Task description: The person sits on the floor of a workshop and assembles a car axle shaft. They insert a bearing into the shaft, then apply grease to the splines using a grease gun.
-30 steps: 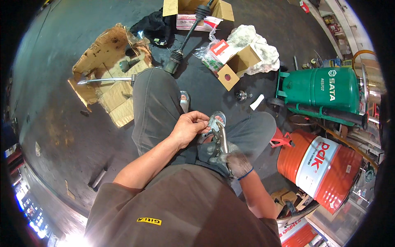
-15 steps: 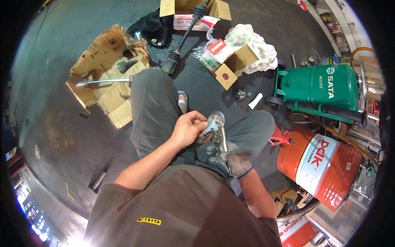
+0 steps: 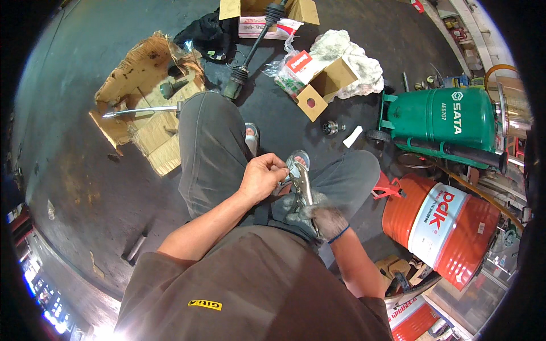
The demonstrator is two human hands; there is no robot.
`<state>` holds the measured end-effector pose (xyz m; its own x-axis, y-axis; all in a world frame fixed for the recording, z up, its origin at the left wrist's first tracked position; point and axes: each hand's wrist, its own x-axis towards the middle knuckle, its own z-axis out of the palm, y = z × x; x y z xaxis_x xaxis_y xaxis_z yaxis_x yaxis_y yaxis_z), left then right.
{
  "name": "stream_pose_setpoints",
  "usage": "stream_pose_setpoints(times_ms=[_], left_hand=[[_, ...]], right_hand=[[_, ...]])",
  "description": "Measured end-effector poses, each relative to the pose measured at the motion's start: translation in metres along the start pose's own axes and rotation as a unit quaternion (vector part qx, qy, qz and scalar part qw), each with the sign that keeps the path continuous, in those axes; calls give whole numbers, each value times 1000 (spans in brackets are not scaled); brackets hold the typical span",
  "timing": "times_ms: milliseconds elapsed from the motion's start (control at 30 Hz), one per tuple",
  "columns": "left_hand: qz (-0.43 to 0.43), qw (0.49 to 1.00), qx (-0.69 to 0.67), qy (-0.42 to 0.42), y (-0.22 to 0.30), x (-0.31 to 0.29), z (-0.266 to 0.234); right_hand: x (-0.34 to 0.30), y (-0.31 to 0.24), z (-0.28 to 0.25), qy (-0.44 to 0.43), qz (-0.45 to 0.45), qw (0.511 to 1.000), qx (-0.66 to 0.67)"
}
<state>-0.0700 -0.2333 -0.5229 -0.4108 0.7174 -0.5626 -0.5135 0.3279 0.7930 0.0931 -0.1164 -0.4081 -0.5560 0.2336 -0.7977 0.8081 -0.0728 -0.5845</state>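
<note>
My right hand (image 3: 329, 221), in a grey knit glove, is closed around the handles of a pair of metal locking pliers (image 3: 303, 184) above my lap. My bare left hand (image 3: 261, 177) is beside the jaw end, thumb and fingertips pinched together. Whatever small thing lies between those fingers is hidden. Both hands are between my knees, over my sandalled foot (image 3: 299, 157).
Torn cardboard (image 3: 156, 148) lies front left under a long metal bar (image 3: 142, 110) and a dark joint part (image 3: 173, 88). Beyond are a drive shaft (image 3: 259, 45) and an open box (image 3: 327, 85). A green tank (image 3: 438, 116) and red drum (image 3: 404, 210) stand right.
Both hands keep almost the same pose and hold. The gloved hand with the pliers has shifted very slightly, and the whole view has moved a little.
</note>
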Motion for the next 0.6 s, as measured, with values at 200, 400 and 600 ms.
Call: stream_pose_setpoints(times_ms=[200, 400, 600], left_hand=[[18, 998, 66, -5, 2, -2, -2], [66, 992, 107, 7, 2, -9, 1], [108, 987, 117, 32, -6, -10, 2]], right_hand=[[0, -6, 8, -9, -11, 987, 161], [5, -4, 12, -8, 5, 982, 189], [14, 8, 16, -19, -27, 981, 192]])
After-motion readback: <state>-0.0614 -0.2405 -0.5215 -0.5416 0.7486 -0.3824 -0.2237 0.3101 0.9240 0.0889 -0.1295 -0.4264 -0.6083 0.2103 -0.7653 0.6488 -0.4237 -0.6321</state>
